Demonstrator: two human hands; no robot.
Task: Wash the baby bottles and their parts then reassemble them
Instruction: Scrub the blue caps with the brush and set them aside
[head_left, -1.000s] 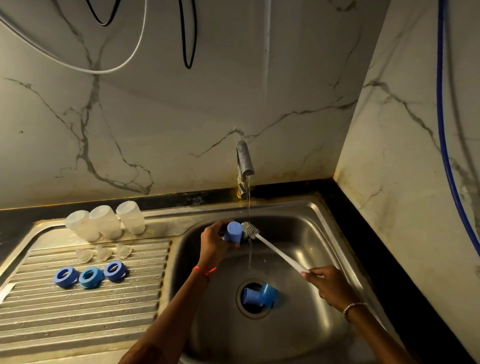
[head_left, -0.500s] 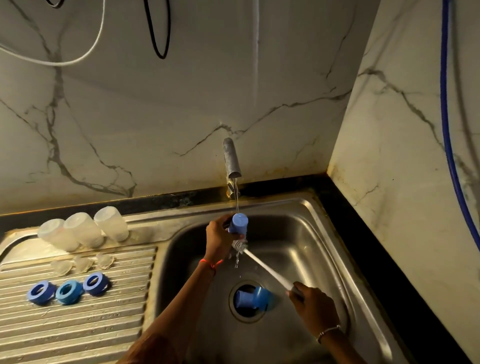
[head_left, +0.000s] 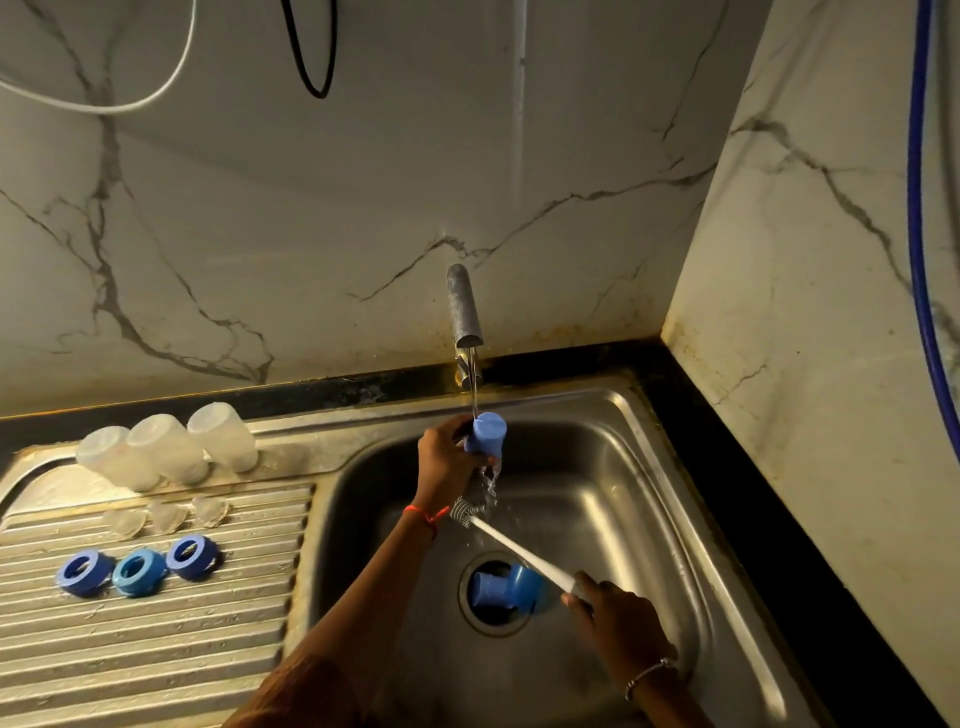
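Head view (only one). Left hand (head_left: 447, 462) grip: fingers curled round a blue cap (head_left: 485, 435), held by its side wall w/ flat end up, directly under the tap (head_left: 464, 306) stream. Water runs off the cap's lower edge into the sink (head_left: 649, 493). Right hand (head_left: 618, 618) grip: wrapped on the far end of the brush (head_left: 519, 551) handle. Bristle head sits just below the cap, not inside it, near the left wrist.

Two more caps (head_left: 491, 592) lie in the drain opening, touching; brush handle passes above them. On drainboard (head_left: 156, 649): 3 bottles (head_left: 169, 452) mouth-down in a row, 3 clear nipples (head_left: 166, 517) in front, 3 blue rings (head_left: 137, 571) nearest.

Handling, judged: cap = light, rigid plastic, wet, prob. soapy, so slippery. Smooth wall gives little purchase. Best hold is thumb vs. fingers across the wall, leaving the open mouth free for bristles. Not fragile; a drop only lands it in the basin. Brush: stiff handle, soft bristles; hold closer to the head for more scrub force.
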